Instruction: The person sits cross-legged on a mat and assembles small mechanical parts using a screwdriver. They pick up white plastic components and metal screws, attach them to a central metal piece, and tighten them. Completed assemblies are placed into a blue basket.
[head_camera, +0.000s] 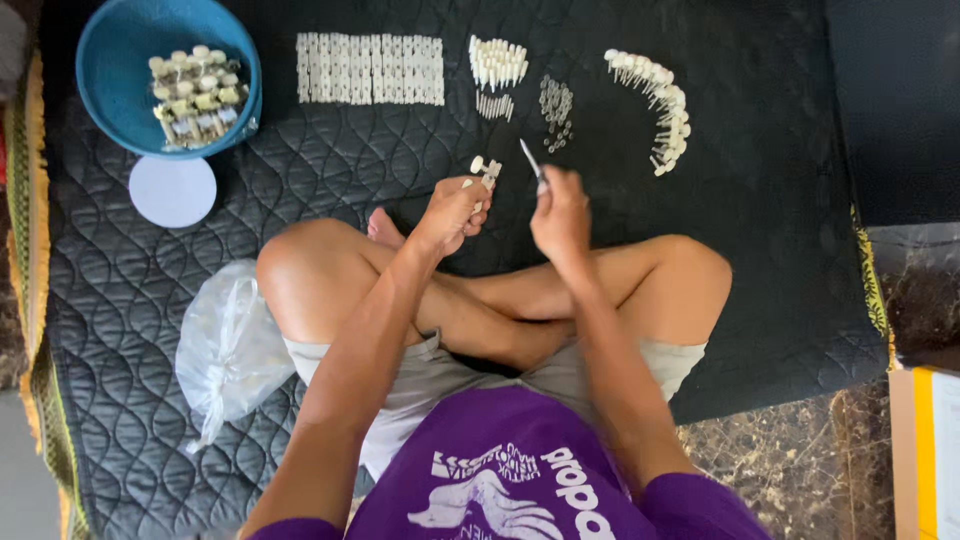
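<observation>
above the crossed legs, left hand (452, 212) fingers pinch a small cream peg part (487, 172). right hand (560, 215) fingers grip a thin metal tool (531, 159). both over black quilted mat (760, 150), near the blue bowl (110, 60).

Cream knobbed part (487, 172) held upright (beside thin metal tool (531, 160)).

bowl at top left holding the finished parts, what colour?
Blue, inside and out. The bowl shows clearly in the head view, the only one available.
</observation>
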